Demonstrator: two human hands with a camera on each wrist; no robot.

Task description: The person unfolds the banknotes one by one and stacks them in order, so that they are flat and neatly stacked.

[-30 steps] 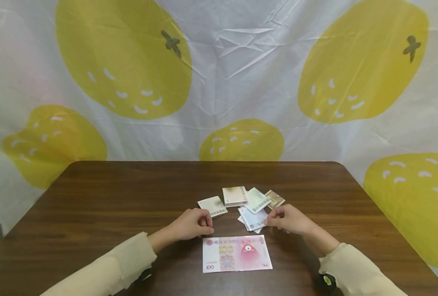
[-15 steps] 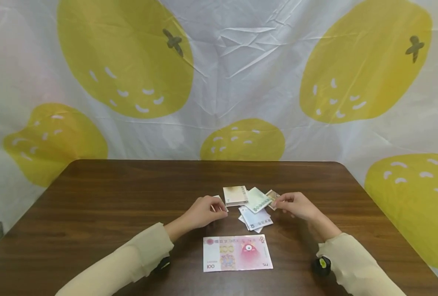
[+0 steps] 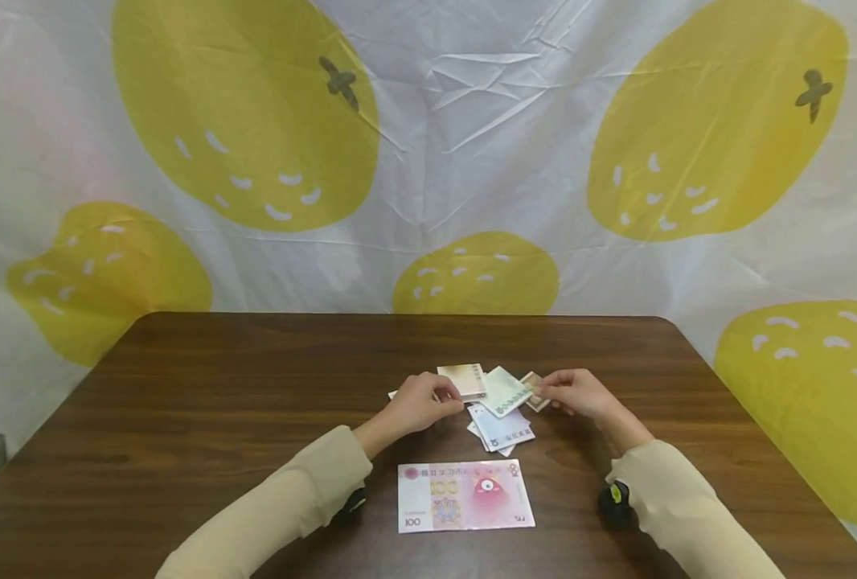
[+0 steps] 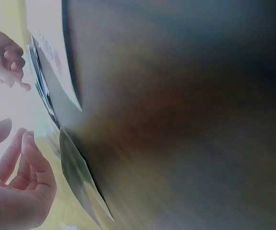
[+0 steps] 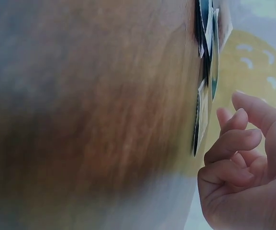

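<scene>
One pink 100 note lay flat on the counter | beyond: one cream stack, one green note, one brown note, blue notes (overlapped, uncountable) | left hand, right hand: half-curled, gripped nothing

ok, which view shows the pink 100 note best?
Head: the pink 100 note lies flat, fully visible, print facing up. Left wrist: apparently the same note, pale, steeply angled, cut by the frame. Right wrist: can't make it out.
</scene>
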